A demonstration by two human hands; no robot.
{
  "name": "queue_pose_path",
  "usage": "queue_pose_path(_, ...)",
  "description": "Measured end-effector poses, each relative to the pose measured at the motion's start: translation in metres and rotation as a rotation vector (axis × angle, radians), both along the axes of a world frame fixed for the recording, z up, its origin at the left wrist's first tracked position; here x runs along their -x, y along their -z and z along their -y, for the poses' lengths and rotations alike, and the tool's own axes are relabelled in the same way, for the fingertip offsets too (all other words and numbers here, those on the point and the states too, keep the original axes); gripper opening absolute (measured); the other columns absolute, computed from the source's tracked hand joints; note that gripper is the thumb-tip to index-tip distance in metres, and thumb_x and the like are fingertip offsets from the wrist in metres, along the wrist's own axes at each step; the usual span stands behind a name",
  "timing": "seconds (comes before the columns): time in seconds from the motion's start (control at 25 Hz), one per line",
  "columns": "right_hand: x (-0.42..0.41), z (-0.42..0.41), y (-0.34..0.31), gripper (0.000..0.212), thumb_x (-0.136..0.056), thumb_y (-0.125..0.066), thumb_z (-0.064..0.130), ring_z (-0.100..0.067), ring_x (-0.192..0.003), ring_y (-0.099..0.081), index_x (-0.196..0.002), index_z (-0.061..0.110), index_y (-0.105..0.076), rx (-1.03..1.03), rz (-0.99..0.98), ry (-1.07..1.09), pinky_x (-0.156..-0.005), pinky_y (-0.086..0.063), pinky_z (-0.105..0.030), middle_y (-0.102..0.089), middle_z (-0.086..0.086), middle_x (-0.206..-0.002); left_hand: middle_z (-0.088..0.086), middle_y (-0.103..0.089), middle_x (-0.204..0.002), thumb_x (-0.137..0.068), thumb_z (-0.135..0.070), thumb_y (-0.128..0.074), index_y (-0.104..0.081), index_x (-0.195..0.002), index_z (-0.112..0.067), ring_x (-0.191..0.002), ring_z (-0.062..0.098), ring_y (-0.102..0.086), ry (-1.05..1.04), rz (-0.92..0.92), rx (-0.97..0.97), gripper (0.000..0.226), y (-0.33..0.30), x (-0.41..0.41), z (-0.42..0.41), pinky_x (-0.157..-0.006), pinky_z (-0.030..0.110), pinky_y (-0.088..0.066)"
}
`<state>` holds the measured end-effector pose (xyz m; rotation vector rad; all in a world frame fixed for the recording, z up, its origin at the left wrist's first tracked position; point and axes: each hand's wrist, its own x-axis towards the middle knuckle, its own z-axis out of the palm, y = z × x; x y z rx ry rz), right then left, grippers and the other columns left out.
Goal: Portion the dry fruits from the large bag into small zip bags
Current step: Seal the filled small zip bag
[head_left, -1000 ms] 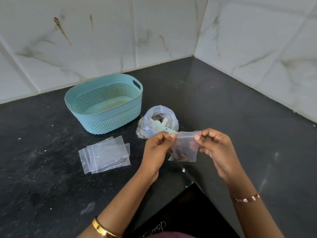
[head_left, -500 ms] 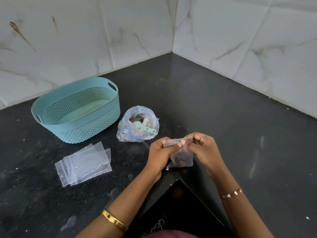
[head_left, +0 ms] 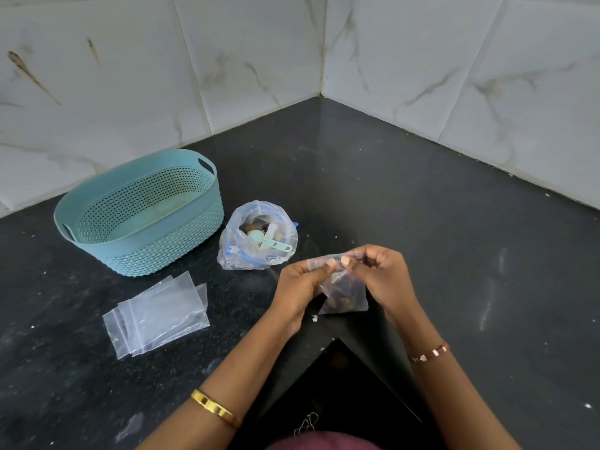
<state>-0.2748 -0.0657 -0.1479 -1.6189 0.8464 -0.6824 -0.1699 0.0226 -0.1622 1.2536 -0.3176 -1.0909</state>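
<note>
Just right of the large bag [head_left: 256, 237], the left hand [head_left: 300, 282] and right hand [head_left: 383, 277] pinch the filled zip bag's [head_left: 344, 295] top, likely to seal it.

A teal perforated plastic basket [head_left: 139, 212] with a diamond-textured wall stands on a black speckled stone table [head_left: 406, 222], beside a clear large plastic bag [head_left: 258, 237] with blue print holding a mint-green scoop [head_left: 269, 241]; white marble wall tiles [head_left: 454, 76] carry brown-grey veins.
</note>
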Motion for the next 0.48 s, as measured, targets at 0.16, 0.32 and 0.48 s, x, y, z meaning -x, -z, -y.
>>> queue_pose_path(0.16, 0.004, 0.01, 0.001, 0.013, -0.081, -0.064, 0.001, -0.011, -0.066, -0.063, -0.075, 0.011, -0.071, -0.035, -0.039, 0.019, -0.064, -0.051, -0.023, -0.07, -0.006, -0.073, 0.004, -0.073, -0.071, -0.092, -0.015, -0.053, -0.071, -0.082, -0.005, -0.067, 0.012, -0.069, -0.009, 0.038, -0.04, 0.023, 0.001, 0.001, 0.002, -0.072, 0.023, -0.057)
queue_pose_path(0.32, -0.003, 0.013, 0.005, 0.016, -0.081, -0.065, 0.001, -0.007, -0.061, -0.062, -0.072, 0.013, -0.07, -0.015, -0.069, 0.056, -0.058, -0.05, -0.018, -0.069, -0.004, -0.07, 0.005, -0.071, -0.068, -0.092, -0.017, -0.055, -0.068, -0.077, -0.007, -0.061, 0.012, -0.067, -0.091, 0.075, -0.111, 0.023, 0.0, 0.004, 0.009, -0.062, 0.02, -0.057)
queue_pose_path(0.48, -0.009, 0.017, 0.002, 0.012, -0.083, -0.063, 0.007, -0.017, -0.081, -0.064, -0.092, 0.012, -0.069, 0.038, -0.251, 0.007, -0.068, -0.05, -0.022, -0.069, -0.006, -0.086, 0.011, -0.069, -0.084, -0.096, -0.03, -0.047, -0.067, -0.093, -0.006, -0.076, 0.017, -0.066, 0.011, 0.107, -0.142, 0.031, -0.006, 0.0, 0.006, -0.074, 0.028, -0.056)
